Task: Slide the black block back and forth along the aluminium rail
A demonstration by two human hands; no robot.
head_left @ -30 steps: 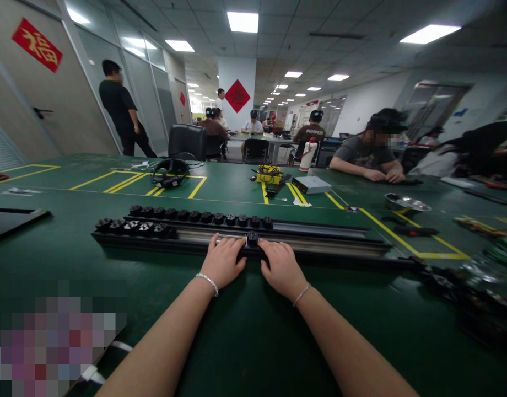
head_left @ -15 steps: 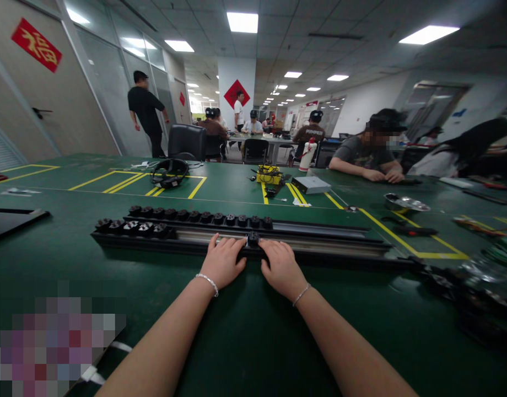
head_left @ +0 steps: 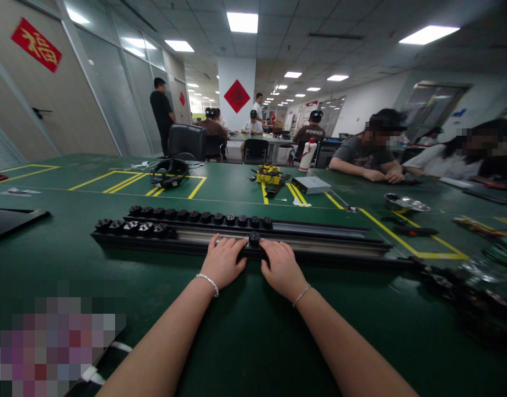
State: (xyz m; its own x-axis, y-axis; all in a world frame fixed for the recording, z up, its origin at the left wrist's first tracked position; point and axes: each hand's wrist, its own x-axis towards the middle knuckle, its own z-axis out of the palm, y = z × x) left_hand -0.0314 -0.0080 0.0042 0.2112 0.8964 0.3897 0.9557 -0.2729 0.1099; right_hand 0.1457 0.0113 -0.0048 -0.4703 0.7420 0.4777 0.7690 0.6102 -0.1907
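A long black track (head_left: 340, 256) with shiny metal strips inside lies across the table before me. My left hand (head_left: 225, 259) lies over its near edge, fingers over the top and thumb on the front side. My right hand (head_left: 280, 264) grips the same edge a little to the right. Between them a small black socket module (head_left: 254, 238) sits in the track, fingertips of both hands at its sides. At the track's left end are several more socket modules (head_left: 145, 227). Behind lies a second black track (head_left: 319, 227), with a row of similar modules (head_left: 218, 218) along its left part.
Further back on the green table (head_left: 220, 193) are a headset (head_left: 169, 173), a yellow box with wires (head_left: 268, 174) and a grey box (head_left: 311, 184). A metal bowl (head_left: 406, 203) and dark parts (head_left: 456, 286) lie to the right. A co-worker (head_left: 371, 149) sits across.
The socket module between my hands has shifted very slightly to the right. My hands hold nearly the same place. In the background, two standing people have moved to the right.
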